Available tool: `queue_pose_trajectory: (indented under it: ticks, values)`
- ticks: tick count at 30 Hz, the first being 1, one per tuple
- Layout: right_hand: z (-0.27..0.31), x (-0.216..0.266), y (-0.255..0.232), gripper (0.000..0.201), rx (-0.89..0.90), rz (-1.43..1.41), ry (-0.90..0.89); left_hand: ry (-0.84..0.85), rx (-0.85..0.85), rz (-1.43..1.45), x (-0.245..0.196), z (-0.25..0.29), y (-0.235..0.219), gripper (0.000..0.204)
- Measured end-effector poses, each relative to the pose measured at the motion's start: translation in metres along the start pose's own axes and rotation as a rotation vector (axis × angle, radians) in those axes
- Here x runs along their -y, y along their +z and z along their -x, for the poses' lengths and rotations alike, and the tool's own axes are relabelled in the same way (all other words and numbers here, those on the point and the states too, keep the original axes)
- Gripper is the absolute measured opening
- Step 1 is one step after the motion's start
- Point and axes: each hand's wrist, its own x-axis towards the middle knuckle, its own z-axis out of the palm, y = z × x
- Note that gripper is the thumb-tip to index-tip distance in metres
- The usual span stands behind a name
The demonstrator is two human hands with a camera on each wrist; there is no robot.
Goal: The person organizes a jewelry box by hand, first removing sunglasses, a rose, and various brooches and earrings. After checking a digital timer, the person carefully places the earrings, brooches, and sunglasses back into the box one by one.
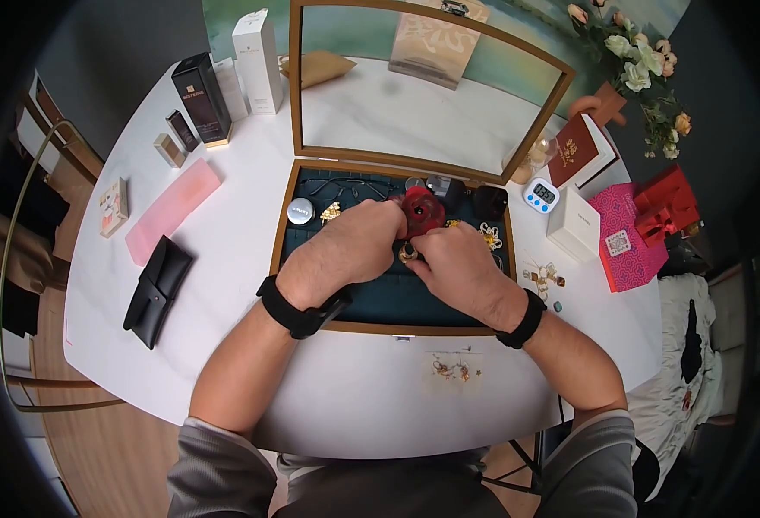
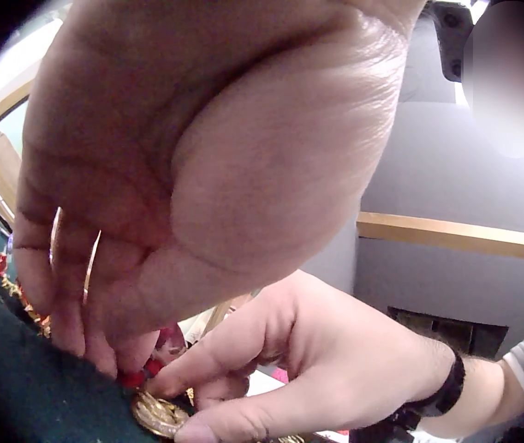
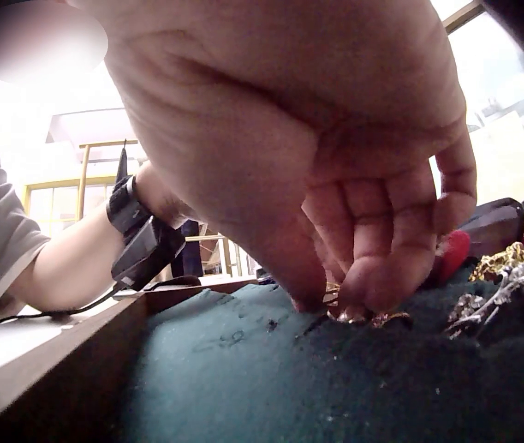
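Observation:
In the head view both hands reach into a wooden-framed jewellery box (image 1: 358, 330) with a dark green lining. My right hand (image 1: 468, 269) pinches a round gold jewellery piece (image 1: 408, 253) between thumb and finger, low against the lining; the left wrist view shows this gold piece (image 2: 159, 413) with ridged bands. Just beyond it is a dark red flower ornament (image 1: 421, 213). My left hand (image 1: 345, 246) has its fingers bent down at the flower's left side; I cannot tell whether they grip it. Two thin gold bands (image 2: 93, 268) show across the left fingers.
The box's glass lid (image 1: 423, 86) stands raised behind. Inside are a round silver-lidded jar (image 1: 300, 211), glasses (image 1: 350, 186) and gold pieces (image 1: 331, 211). A timer (image 1: 540, 196), white box (image 1: 574, 226) and loose jewellery (image 1: 544, 278) lie right; a black case (image 1: 158, 292) lies left. Earrings (image 1: 451, 369) lie in front.

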Motion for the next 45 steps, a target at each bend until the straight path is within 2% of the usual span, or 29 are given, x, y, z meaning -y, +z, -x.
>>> queue_pose_trajectory:
  ticks: [10,12,16,28,36,45]
  values:
    - [0.002,-0.001,0.002,0.011,-0.013,0.032,-0.006,0.043,-0.052,0.021,0.004,-0.001,0.007,0.025]
    - [0.003,-0.003,0.004,0.015,-0.085,0.007,-0.064,0.046,-0.060,0.023,0.004,-0.001,0.007,0.023]
    - [0.001,-0.002,0.003,0.009,-0.045,-0.008,-0.017,0.069,-0.072,0.015,0.007,-0.002,0.009,0.019]
    - [0.002,-0.008,0.006,0.010,-0.033,-0.100,-0.015,0.054,-0.058,0.021,0.004,-0.001,0.005,0.024]
    - [0.004,-0.007,0.008,0.007,-0.145,-0.055,-0.083,0.037,-0.037,-0.009,0.002,0.000,0.002,0.029]
    - [0.003,-0.002,0.003,0.007,-0.103,-0.037,-0.094,0.012,0.012,-0.020,-0.002,0.000,-0.002,0.032]
